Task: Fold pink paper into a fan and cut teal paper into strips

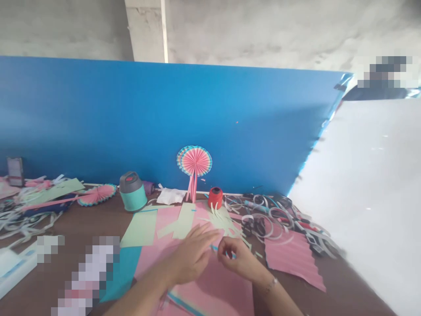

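My left hand [190,256] lies flat on a pink paper sheet [217,289], its fingers stretched out toward the right. My right hand [238,259] is curled in a pinch beside it, holding a thin blue paper strip [214,248] at the fingertips. Both hands meet over the stacked pink, teal and pale green sheets in the middle of the brown table [95,219].
A pink-and-teal paper fan [194,161] on a stick leans against the blue board [164,123]. Near it stand a red thread spool [215,197], a teal jar [132,192] and a white cloth. A pleated pink sheet [292,259] and tangled strips lie right; another fan [97,194] and scraps lie left.
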Demonstrator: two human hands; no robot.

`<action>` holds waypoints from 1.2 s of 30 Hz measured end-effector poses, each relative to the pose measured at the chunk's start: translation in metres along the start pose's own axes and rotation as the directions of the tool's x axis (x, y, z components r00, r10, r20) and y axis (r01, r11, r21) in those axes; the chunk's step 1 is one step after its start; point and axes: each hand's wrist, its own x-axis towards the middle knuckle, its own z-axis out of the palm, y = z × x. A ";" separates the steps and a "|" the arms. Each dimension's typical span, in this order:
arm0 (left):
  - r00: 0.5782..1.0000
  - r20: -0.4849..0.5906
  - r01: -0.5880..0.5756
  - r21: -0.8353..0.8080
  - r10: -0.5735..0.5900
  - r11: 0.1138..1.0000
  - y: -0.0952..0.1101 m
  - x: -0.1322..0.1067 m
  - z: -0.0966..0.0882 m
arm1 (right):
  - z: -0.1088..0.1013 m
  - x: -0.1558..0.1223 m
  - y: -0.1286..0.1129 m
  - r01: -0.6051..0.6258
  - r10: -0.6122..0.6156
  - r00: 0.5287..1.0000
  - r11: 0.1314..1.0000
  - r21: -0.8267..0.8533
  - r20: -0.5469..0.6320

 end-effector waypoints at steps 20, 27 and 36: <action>0.843 -0.131 0.470 -0.294 -0.522 0.833 -0.050 -0.002 -0.009 | -0.024 0.003 0.037 -0.153 0.155 0.988 0.975 -0.160 -0.001; 0.819 -0.174 0.486 -0.296 -0.547 0.822 -0.061 -0.004 0.000 | -0.021 0.002 0.039 -0.178 0.189 0.982 0.956 -0.232 0.024; 0.815 -0.199 0.456 -0.357 -0.544 0.815 -0.064 -0.003 -0.001 | -0.019 0.004 0.037 -0.247 0.247 0.969 0.954 -0.167 -0.025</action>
